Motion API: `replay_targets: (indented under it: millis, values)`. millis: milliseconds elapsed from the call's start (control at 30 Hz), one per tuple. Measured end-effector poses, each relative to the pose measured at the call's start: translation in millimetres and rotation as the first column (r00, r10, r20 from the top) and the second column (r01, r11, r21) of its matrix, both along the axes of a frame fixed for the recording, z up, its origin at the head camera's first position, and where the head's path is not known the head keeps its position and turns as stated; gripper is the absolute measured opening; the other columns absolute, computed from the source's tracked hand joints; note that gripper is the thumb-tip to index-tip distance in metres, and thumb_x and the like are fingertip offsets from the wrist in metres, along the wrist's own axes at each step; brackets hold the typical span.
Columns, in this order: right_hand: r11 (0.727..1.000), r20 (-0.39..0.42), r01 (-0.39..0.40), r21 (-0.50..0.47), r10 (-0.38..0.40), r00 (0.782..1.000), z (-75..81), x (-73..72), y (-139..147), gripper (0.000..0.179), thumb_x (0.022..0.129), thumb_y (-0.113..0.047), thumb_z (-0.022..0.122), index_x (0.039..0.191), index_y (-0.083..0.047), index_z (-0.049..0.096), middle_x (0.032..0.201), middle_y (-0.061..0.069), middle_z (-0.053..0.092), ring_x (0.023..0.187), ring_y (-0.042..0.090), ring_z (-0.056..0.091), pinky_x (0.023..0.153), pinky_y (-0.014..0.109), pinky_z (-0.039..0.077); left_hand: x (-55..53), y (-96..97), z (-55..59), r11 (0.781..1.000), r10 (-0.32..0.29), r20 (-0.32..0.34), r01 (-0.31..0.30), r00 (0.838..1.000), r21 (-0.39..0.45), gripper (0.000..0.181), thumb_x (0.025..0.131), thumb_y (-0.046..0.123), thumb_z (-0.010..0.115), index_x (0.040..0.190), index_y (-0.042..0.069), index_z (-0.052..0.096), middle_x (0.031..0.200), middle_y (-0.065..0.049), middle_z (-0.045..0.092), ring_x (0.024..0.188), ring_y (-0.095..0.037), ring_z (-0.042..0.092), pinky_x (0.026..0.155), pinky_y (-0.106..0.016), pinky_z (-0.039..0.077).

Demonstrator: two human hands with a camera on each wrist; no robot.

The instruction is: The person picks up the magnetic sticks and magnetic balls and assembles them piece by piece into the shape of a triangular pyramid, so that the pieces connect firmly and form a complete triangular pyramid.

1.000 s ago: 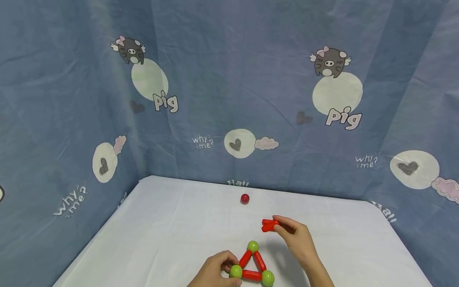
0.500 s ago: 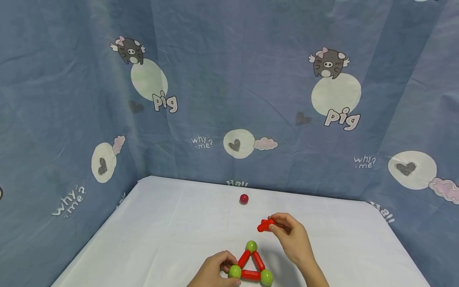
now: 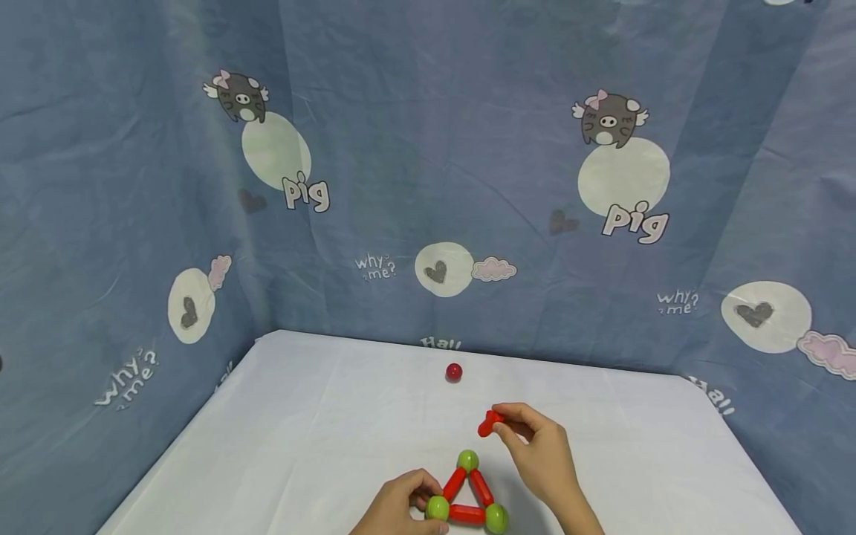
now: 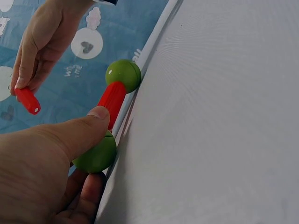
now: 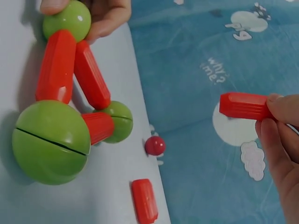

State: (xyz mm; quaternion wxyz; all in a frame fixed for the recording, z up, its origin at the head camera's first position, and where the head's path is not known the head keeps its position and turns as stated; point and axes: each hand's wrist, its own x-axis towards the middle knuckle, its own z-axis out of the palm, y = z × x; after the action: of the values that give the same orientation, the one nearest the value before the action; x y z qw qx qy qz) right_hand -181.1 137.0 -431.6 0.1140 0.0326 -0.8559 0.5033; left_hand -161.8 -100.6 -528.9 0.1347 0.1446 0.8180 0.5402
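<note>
Red-and-green plastic triangle [image 3: 467,514] is pinched by left hand [image 3: 401,507]; one o'clock, ridged-plastic red rod [image 5: 245,106] by right hand [image 3: 545,455]; apparent placement, alignment needed.

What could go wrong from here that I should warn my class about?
The right grip pinches a red rod by one end, so the rod might slip or swivel if bumped.

The left grip holds the triangle around one green ball, so a knock could perhaps part the other corners.

The red ball lies near the table's far edge and might roll off if nudged.
</note>
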Motion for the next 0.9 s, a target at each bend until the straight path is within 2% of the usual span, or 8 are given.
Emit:
replay_targets:
  millis: [100, 333, 633, 900]
  values:
    - [0.999, -0.047, -0.006, 0.036, 0.008, 0.999, -1.3, 1.5, -3.1, 0.027, 0.088, -0.005, 0.078, 0.109, -0.021, 0.076, 0.101, -0.009, 0.076, 0.092, 0.005, 0.072, 0.097, 0.038, 0.057, 0.4, -0.3, -0.3, 1.000, 0.002, -0.006, -0.002, 1.000, 0.007, 0.034, 0.077, 0.021, 0.091, 0.101, 0.016, 0.067, 0.094, 0.004, 0.066, 0.081, -0.009, 0.059, 0.074, -0.017, 0.051]
    - [0.995, -0.129, -0.052, 0.085, 0.062, 0.990, -4.0, 4.2, -8.9, 0.025, 0.086, -0.003, 0.079, 0.107, -0.017, 0.077, 0.098, -0.006, 0.077, 0.092, 0.011, 0.075, 0.087, 0.031, 0.060, 1.5, -0.9, 0.0, 1.000, 0.010, -0.004, -0.010, 1.000, 0.018, 0.034, 0.076, 0.020, 0.091, 0.101, 0.015, 0.068, 0.093, 0.004, 0.067, 0.080, -0.009, 0.059, 0.073, -0.016, 0.051]
    - [0.985, -0.124, -0.075, 0.155, 0.094, 0.988, -11.1, 3.7, -15.6, 0.026, 0.085, -0.002, 0.079, 0.106, -0.017, 0.077, 0.095, -0.008, 0.076, 0.089, 0.010, 0.074, 0.086, 0.032, 0.061, 0.9, -1.2, -2.7, 1.000, 0.019, 0.007, -0.019, 1.000, 0.020, 0.034, 0.076, 0.020, 0.091, 0.100, 0.016, 0.068, 0.093, 0.003, 0.067, 0.080, -0.010, 0.060, 0.072, -0.017, 0.051]
    - [0.972, -0.110, -0.069, 0.226, 0.096, 0.989, -17.3, 0.6, -18.6, 0.027, 0.085, -0.004, 0.080, 0.108, -0.016, 0.077, 0.096, -0.008, 0.075, 0.089, 0.009, 0.073, 0.087, 0.035, 0.061, 0.3, -1.2, -2.3, 1.000, 0.014, -0.025, -0.013, 1.000, 0.025, 0.034, 0.076, 0.020, 0.091, 0.100, 0.016, 0.068, 0.092, 0.005, 0.067, 0.079, -0.007, 0.059, 0.073, -0.016, 0.050]
